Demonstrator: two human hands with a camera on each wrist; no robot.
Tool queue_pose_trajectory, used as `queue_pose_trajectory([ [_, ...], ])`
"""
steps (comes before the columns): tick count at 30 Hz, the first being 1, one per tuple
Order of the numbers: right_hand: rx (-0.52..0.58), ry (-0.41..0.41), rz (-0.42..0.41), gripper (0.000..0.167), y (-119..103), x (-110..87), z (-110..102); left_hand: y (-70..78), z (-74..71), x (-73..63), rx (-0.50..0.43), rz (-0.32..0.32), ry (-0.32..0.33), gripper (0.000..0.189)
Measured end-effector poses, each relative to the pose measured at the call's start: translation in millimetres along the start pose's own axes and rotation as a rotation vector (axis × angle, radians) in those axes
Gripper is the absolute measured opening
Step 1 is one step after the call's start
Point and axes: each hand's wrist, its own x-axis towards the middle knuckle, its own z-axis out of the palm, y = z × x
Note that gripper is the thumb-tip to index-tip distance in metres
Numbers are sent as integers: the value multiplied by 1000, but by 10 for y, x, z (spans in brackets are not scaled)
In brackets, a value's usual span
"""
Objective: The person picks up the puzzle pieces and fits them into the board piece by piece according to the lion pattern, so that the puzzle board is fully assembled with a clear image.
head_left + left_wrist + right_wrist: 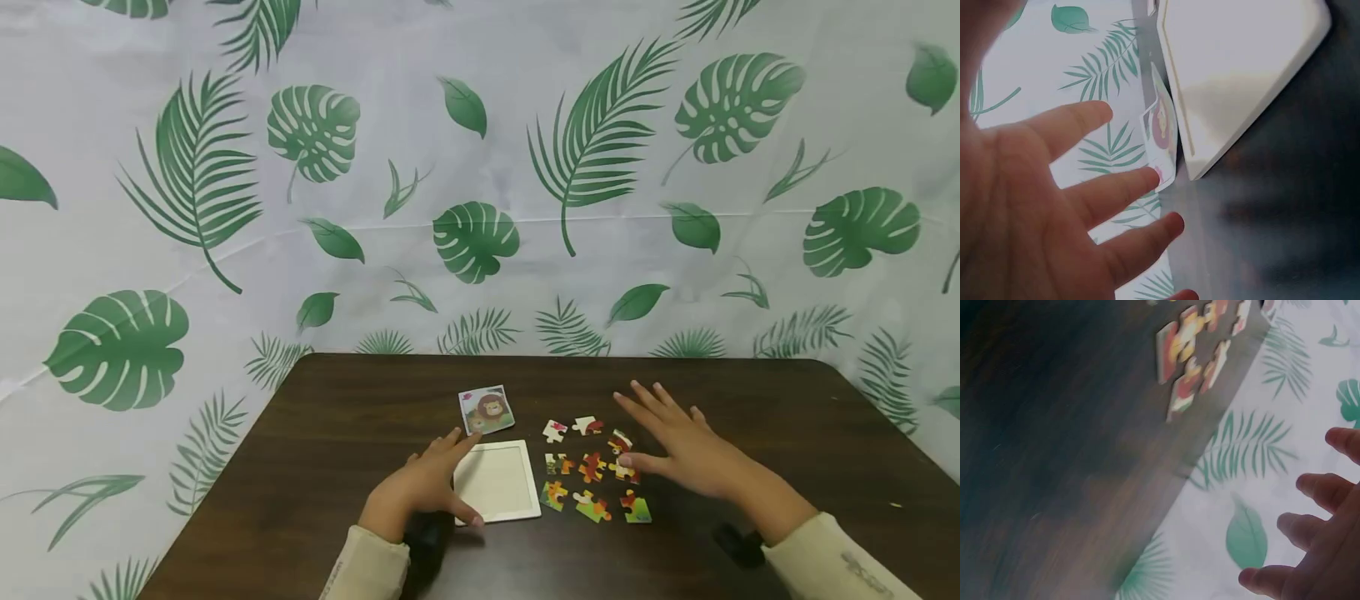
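A cream square puzzle tray (495,482) lies on the table, its inside bare. My left hand (423,487) is over its left edge with fingers spread, holding nothing; whether it touches the rim I cannot tell. Behind the tray is a square picture card (486,410) with a lion on it. Several loose jigsaw pieces (592,467) lie in rough rows to the right of the tray. My right hand (678,450) hovers at the right side of these pieces, fingers spread and holding nothing. Its thumb overlaps a piece in the head view.
The dark wooden table (337,433) reaches back to a white cloth (405,125) printed with green leaves. A tiny pale scrap (896,505) lies near the right edge. Dark wrist bands (738,546) sit at both cuffs.
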Motion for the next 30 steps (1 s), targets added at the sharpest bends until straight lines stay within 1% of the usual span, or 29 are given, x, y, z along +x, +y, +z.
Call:
queue_pose_trajectory([
  [3, 60, -24, -7, 77, -69, 97, -30, 8, -3, 3, 4, -14, 3, 108],
  [7, 136, -77, -29, 76, -196, 293, -7, -17, -28, -17, 16, -52, 7, 109],
  [10, 167, -110, -50, 75, -265, 463, 48, -50, -40, -42, 34, -88, 10, 112],
  [13, 183, -123, -73, 71, -289, 604, 101, -55, -38, -46, 39, -112, 7, 114],
  [17, 154, -134, -112, 65, -277, 738, 167, -37, -4, -18, 51, -118, 4, 114],
  [19, 124, -134, -134, 63, -275, 794, 206, -27, 17, -7, 64, -122, 3, 114],
  [22, 75, -133, -146, 58, -300, 871, 275, -22, 40, -14, 73, -127, 0, 112],
  [27, -2, -120, -98, 52, -405, 1003, 404, -33, 38, -85, 39, -129, 1, 109],
  [30, -37, -109, -66, 48, -435, 1045, 431, -55, 48, -81, 25, -114, 14, 107],
])
